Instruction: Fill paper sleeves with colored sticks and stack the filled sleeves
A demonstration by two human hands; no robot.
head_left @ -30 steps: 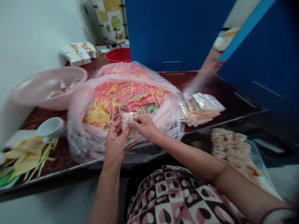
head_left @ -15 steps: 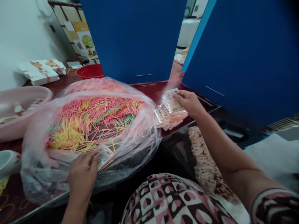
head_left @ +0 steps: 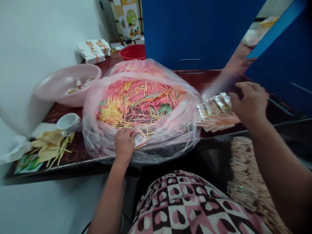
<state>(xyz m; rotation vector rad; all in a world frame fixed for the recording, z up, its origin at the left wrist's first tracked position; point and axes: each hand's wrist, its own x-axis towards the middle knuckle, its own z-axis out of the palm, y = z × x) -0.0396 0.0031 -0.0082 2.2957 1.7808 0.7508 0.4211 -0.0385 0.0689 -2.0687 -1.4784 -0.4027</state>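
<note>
At the near edge of the clear plastic bag [head_left: 158,148], my left hand [head_left: 124,143] is closed on a small printed packet [head_left: 140,138]. The bag lies wide open, with a heap of thin pink, yellow and green sticks [head_left: 146,97] inside. Over to the right, my right hand [head_left: 251,100] has its thumb and fingers apart, and I see nothing between them. Just left of it, shiny printed packets [head_left: 214,110] lie overlapped in a row on the dark red table [head_left: 195,78]. The hand covers the right end of that row.
A pink basin [head_left: 68,84] with small pieces inside stands at the left, near a white mug [head_left: 69,123] and yellow wrapping [head_left: 50,143]. Behind are white boxes [head_left: 94,52] and a red basin [head_left: 134,52]. Blue panels [head_left: 195,29] border the back. Stacked packets [head_left: 246,169] stand low on the right.
The view has swung left and more of the table's left side shows. My right hand has let go of a packet, which now lies in the row. My left hand keeps its packet.
</note>
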